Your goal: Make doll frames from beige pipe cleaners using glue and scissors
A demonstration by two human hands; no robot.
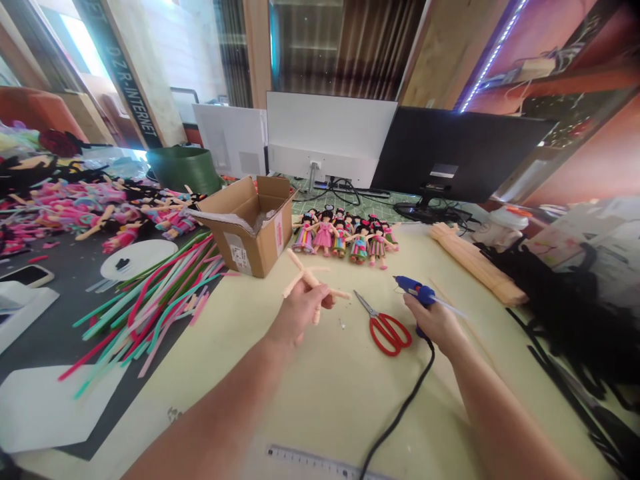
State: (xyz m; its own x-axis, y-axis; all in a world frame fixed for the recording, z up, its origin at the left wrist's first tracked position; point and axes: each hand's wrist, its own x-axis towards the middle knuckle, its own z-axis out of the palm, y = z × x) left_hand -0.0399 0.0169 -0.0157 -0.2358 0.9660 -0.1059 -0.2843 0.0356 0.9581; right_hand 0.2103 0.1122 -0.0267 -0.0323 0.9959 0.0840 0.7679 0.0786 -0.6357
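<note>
Head view: scissors [378,317] beside glue gun [421,292], dolls [342,240] behind.

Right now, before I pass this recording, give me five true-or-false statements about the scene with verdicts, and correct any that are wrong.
1. The right hand holds a blue glue gun. True.
2. The scissors have red handles. True.
3. The left hand grips the scissors. False: it holds a beige figure with stick-like limbs; the scissors lie between the two hands.
4. The dressed dolls in front of the monitors are inside the cardboard box. False: those dolls are grouped outside it, to its right in the picture.
5. A ruler lies near the bottom edge of the picture. True.
</note>
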